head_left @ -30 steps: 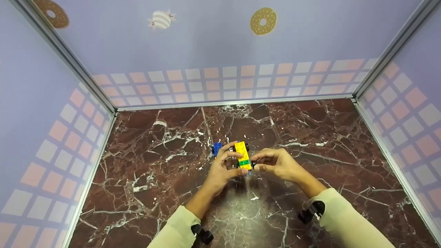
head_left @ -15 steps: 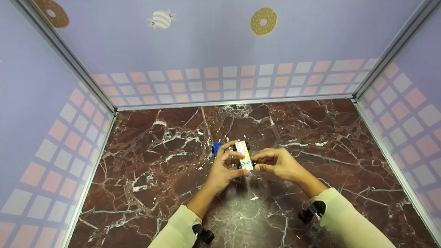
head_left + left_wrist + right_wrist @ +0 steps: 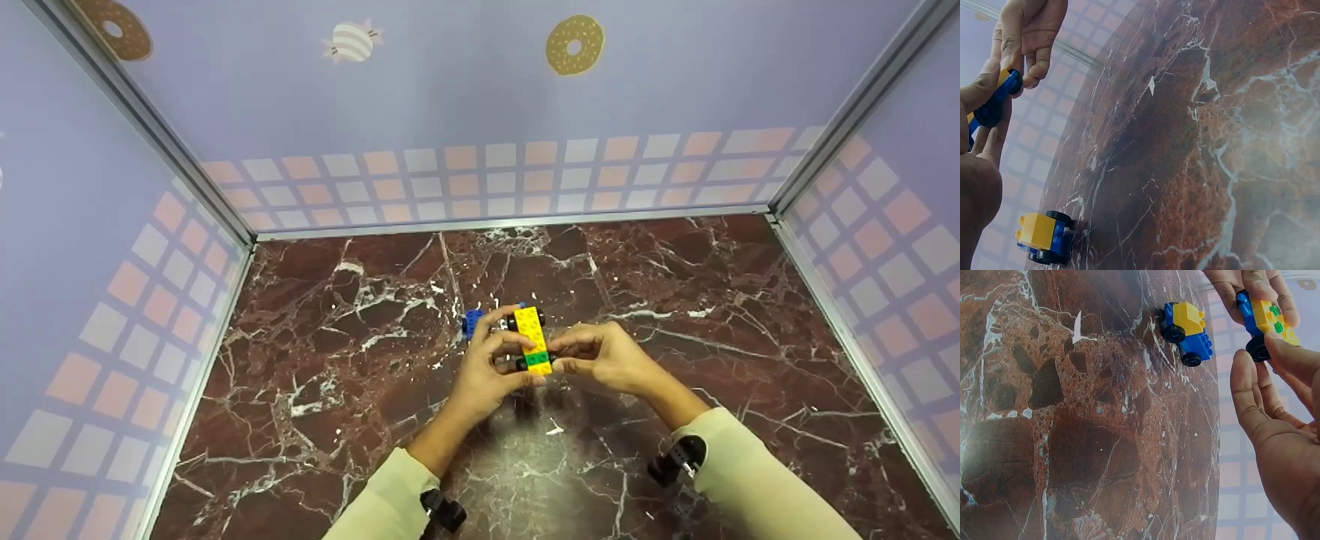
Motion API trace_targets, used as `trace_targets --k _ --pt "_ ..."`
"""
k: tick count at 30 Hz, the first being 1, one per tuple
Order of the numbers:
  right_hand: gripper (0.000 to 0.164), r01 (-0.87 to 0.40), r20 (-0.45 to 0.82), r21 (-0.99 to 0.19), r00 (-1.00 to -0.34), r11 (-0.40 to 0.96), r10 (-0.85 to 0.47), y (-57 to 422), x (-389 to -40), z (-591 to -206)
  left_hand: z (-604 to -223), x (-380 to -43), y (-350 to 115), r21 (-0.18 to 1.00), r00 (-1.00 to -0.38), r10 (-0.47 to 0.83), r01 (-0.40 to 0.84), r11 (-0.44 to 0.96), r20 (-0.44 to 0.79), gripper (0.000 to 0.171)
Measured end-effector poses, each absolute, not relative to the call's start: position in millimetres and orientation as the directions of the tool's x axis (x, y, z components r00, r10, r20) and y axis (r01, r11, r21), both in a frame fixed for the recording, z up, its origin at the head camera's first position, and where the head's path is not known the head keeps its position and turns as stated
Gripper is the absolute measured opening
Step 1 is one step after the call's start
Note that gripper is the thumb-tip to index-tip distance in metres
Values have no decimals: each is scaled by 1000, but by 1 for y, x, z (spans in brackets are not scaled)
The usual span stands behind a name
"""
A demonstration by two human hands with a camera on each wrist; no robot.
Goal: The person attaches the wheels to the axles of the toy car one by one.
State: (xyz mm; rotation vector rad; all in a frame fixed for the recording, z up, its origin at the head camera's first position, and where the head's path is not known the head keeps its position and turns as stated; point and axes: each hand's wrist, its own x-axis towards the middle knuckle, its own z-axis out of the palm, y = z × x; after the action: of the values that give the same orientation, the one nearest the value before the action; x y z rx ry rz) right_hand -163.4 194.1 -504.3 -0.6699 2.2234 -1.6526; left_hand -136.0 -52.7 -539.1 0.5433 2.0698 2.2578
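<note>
My left hand (image 3: 480,375) grips a toy car built of bricks (image 3: 531,334), with a yellow top, a green brick across it, a blue base and black wheels. The car is raised above the table. My right hand (image 3: 609,361) comes from the other side. In the right wrist view its thumb and fingers pinch a black wheel (image 3: 1258,349) on the blue base. A second toy car (image 3: 1186,332), blue with a yellow block, stands on its wheels on the table beyond the left hand. In the head view the left fingers partly hide this second car (image 3: 473,322).
The marbled dark red table (image 3: 337,420) is bounded by a patterned back wall (image 3: 480,97) and two side walls. Small white marks and flecks dot the tabletop. A black wrist camera sits on each sleeve.
The held toy car has shifted slightly right and turned a little in the left hand. A bright glare crossed its top half a second ago. Both arms stay nearly in place.
</note>
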Motion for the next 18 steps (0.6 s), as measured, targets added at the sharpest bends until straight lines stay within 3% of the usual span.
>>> trace_targets --k 18 --pt "31 -147 -8 -955 -854 256 -520 194 -166 -506 -539 -135 -54 964 -929 257 258 -61 265 41"
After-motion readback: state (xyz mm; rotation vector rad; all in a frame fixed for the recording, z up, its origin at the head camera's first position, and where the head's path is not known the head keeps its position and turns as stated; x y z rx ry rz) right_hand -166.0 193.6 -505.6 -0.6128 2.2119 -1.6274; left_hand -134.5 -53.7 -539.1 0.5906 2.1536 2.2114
